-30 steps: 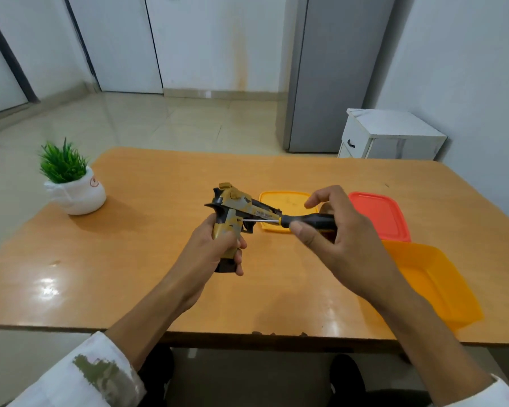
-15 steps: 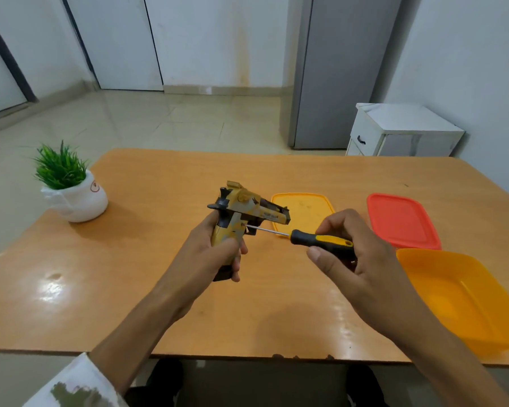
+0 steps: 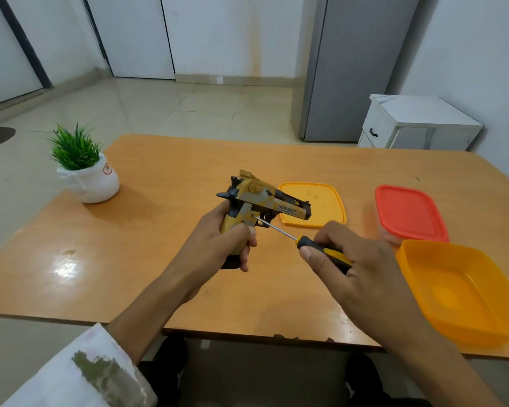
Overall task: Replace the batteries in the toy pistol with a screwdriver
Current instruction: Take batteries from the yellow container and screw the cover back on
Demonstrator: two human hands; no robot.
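From the head camera, the left hand (image 3: 218, 245) is wrapped closed around the grip of a tan-and-black camouflage plastic toy pistol (image 3: 259, 201), holding it up above the orange-brown wooden bench (image 3: 159, 177) near its middle, with the barrel pointing to the right and slightly away. The right hand (image 3: 356, 268) is closed around the black-and-yellow handle of a slim screwdriver with a thin metal shaft (image 3: 306, 239); the thumb lies along the handle's near side and the fingers curl over the top. The shaft slants up and to the left, and its tip meets the side of the pistol just above the grip, near the trigger guard. Just behind the pistol's barrel a flat yellow-orange plastic lid (image 3: 321, 201) lies on the bench. To its right sits a container closed with a red plastic lid (image 3: 409, 212), and nearer the front edge, beside the right wrist, stands an open yellow-orange plastic tub (image 3: 476, 301). At the bench's far left corner stands a small white ceramic pot with green artificial grass (image 3: 88, 174). A white sleeve with a greenish patch (image 3: 94, 374) covers the left forearm.
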